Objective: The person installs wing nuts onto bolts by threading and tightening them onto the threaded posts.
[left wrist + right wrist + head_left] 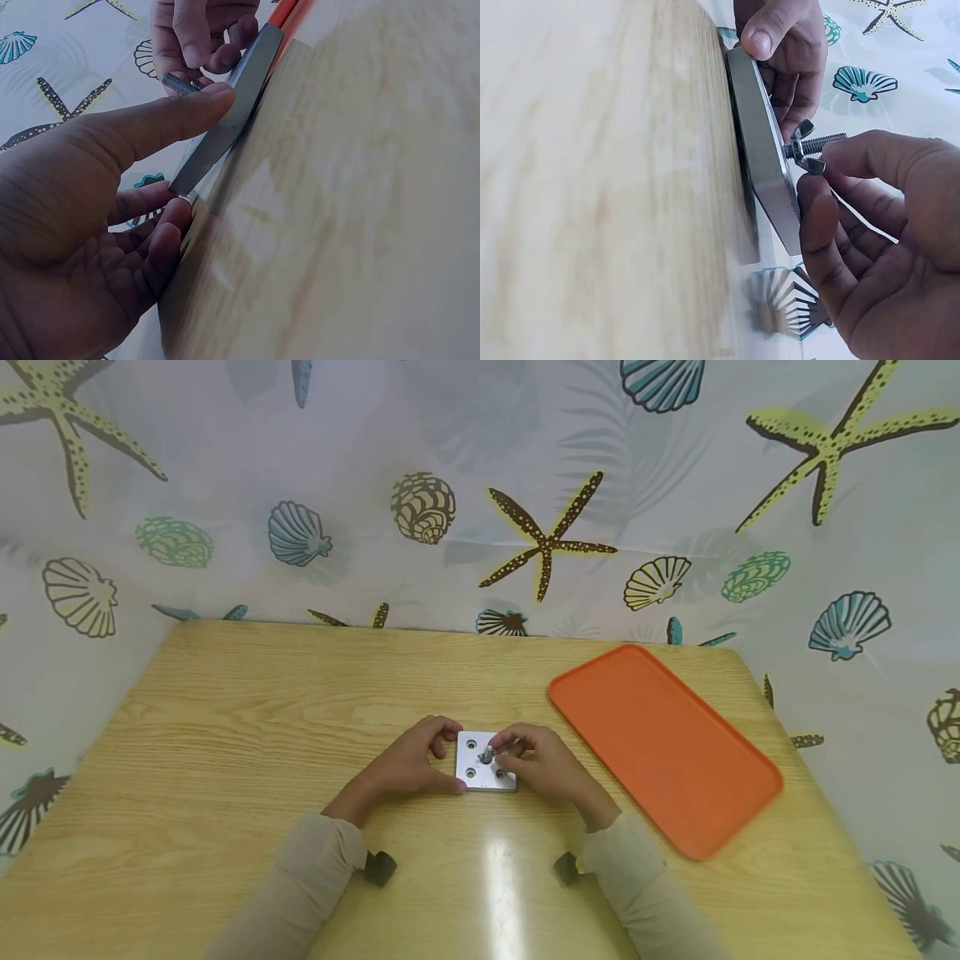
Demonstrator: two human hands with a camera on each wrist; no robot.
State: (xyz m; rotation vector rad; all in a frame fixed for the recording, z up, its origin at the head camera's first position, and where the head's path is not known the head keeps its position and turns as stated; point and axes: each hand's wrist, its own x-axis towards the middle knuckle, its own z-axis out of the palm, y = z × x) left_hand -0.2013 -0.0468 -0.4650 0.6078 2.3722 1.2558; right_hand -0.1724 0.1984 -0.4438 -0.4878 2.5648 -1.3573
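A square silver metal block with several holes lies on the table in front of me. From its middle rises a threaded bolt carrying a wing nut. My left hand holds the block's left side, thumb on the near edge and fingers at the far edge. At the bolt, my right hand pinches the wing nut between thumb and index finger, its other fingers curled beside the block. In the left wrist view, the left thumb partly hides the bolt, and the wing nut is hidden.
An orange tray lies at an angle on the right of the wooden table. Behind the table hangs a white cloth printed with shells and starfish. Small dark devices sit at both wrists, next to the rolled sleeves.
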